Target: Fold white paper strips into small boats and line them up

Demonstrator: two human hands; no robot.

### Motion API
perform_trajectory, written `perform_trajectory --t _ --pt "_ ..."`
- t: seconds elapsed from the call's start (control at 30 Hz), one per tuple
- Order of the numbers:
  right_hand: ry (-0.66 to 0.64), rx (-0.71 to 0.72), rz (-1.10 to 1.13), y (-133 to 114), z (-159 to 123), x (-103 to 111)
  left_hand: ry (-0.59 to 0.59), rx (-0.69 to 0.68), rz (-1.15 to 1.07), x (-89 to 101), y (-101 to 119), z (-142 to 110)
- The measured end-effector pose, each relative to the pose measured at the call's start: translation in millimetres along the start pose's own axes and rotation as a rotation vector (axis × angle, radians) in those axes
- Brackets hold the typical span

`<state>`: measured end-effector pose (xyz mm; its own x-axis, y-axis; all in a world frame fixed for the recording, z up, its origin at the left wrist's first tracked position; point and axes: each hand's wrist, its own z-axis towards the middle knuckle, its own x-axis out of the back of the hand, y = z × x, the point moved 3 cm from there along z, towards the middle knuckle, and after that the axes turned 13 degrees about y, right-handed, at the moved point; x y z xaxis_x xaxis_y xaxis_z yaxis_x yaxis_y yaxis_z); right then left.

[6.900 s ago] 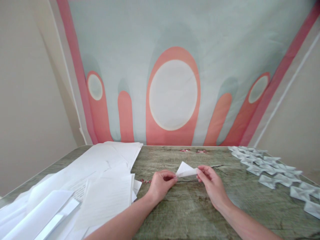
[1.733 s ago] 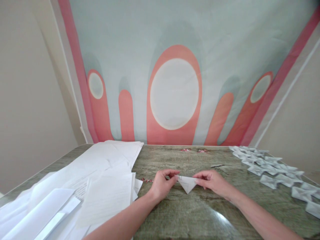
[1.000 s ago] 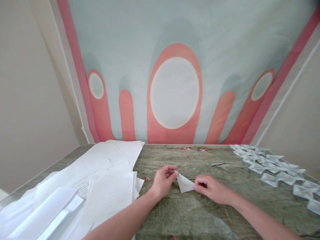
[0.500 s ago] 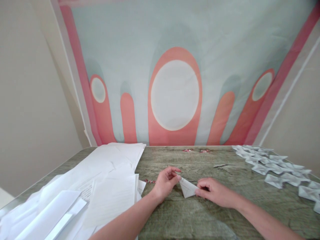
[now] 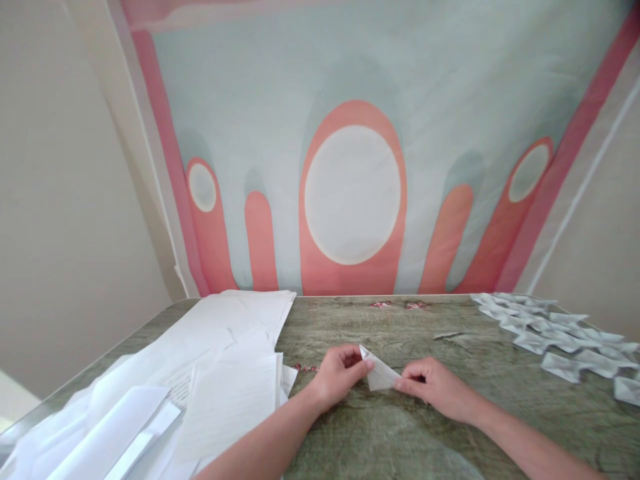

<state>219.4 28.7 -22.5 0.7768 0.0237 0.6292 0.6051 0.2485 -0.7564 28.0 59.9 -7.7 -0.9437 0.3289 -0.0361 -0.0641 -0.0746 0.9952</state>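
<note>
A small folded paper triangle (image 5: 382,375) is held between my two hands, just over the wood-grain table (image 5: 370,440). My left hand (image 5: 341,375) pinches its left side between thumb and fingers, with one pointed tip rising above the thumb. At the lower right corner, my right hand (image 5: 434,385) grips the paper between thumb and curled fingers. Faint creases show on the triangle; its back face is hidden.
Loose white paper sheets (image 5: 230,407) overlap across the table's left side, with folded strips (image 5: 110,433) on top. Rows of folded paper pieces (image 5: 565,337) lie at the right. Behind the table's far edge hangs a printed backdrop (image 5: 350,280).
My left thumb and fingers have closed further over the triangle's left side. The triangle has turned slightly, its tip now pointing up. The view has shifted a little.
</note>
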Motion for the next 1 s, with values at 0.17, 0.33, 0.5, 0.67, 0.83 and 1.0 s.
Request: perform_trajectory --t 0.17,0.33,0.5,0.67,0.83,1.0 --pt "-0.002 -0.020 0.006 1 1 -1 0.008 -0.066 0.168 1.4 5 -2" --pt "-0.014 0.010 -0.030 -3 0 1 0.086 -0.102 0.259 3.4 2 1" --pt "-0.075 0.067 -0.029 -8 -2 3 0.163 -0.131 0.322 4.8 -2 2" --pt "-0.105 0.109 -0.009 -14 -4 5 0.185 -0.147 0.358 6.1 -5 3" --pt "-0.147 0.094 0.059 -15 -4 5 0.173 -0.156 0.372 4.6 -7 3" --pt "-0.161 0.068 0.065 -17 -4 5 0.170 -0.160 0.373 3.9 -5 2"
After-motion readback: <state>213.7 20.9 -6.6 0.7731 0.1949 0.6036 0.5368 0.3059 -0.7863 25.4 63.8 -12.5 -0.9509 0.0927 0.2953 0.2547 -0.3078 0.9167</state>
